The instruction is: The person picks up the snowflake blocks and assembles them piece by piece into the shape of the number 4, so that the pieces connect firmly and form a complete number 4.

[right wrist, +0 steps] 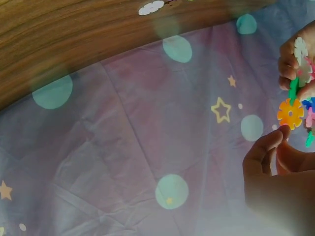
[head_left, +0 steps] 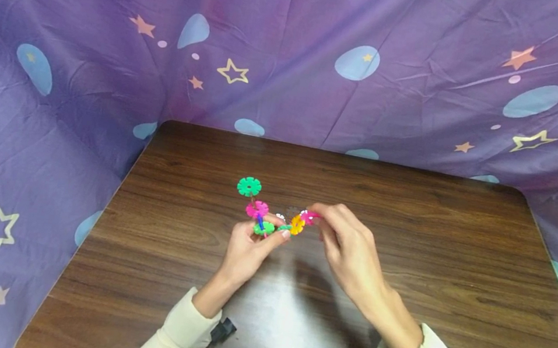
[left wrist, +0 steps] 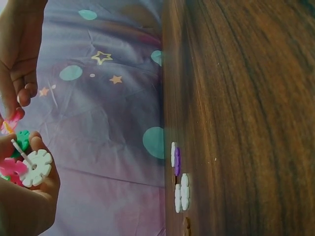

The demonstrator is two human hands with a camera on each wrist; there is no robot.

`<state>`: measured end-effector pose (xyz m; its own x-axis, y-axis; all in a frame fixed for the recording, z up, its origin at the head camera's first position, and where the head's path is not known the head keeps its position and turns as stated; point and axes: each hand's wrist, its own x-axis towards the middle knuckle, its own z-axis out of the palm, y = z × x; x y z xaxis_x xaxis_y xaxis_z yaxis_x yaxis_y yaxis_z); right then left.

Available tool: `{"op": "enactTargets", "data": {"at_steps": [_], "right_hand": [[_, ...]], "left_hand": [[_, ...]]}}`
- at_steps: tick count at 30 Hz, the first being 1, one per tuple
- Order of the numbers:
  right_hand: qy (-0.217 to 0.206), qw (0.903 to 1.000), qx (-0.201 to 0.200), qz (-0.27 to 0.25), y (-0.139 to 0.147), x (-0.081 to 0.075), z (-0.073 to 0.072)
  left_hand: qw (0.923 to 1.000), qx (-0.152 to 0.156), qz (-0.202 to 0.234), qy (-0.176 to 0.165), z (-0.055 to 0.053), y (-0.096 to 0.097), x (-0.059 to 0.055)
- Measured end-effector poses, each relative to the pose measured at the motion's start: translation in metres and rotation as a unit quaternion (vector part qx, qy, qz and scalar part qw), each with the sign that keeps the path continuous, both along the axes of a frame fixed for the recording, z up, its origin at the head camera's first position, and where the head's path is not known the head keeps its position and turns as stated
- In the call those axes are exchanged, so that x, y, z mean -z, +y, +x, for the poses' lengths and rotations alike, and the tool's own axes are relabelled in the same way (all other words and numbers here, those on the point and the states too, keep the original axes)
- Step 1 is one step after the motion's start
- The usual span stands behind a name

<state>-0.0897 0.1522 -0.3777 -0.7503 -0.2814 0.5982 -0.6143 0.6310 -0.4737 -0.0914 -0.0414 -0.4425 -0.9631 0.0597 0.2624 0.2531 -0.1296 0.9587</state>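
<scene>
Interlocking plastic snowflake discs form a joined piece held above the table between both hands. My left hand grips it around a lime-green disc. A pink disc and a green disc stick up on that side. In the left wrist view a white disc shows beside the palm. An orange disc stands toward my right hand, whose thumb and fingertips pinch a pink disc at the right end. The fingers partly hide the joints.
The dark wooden table lies below. Loose white discs and a purple disc lie on it, largely hidden behind the hands in the head view. A purple patterned cloth hangs behind and at the sides.
</scene>
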Motion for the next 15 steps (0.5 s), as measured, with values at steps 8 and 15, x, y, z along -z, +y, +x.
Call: {"op": "enactTargets", "data": {"at_steps": [8,15], "right_hand": [[0.009,0.9999,0.001,0.007,-0.0007,0.0012,-0.0007],[0.006,0.9999,-0.004,0.007,-0.003,0.0013,-0.0015]], "left_hand": [[0.9992,0.004,0.026,-0.031,0.0008,0.0014,-0.0002],[0.9991,0.014,0.027,-0.029,-0.0006,0.0012,0.001]]}}
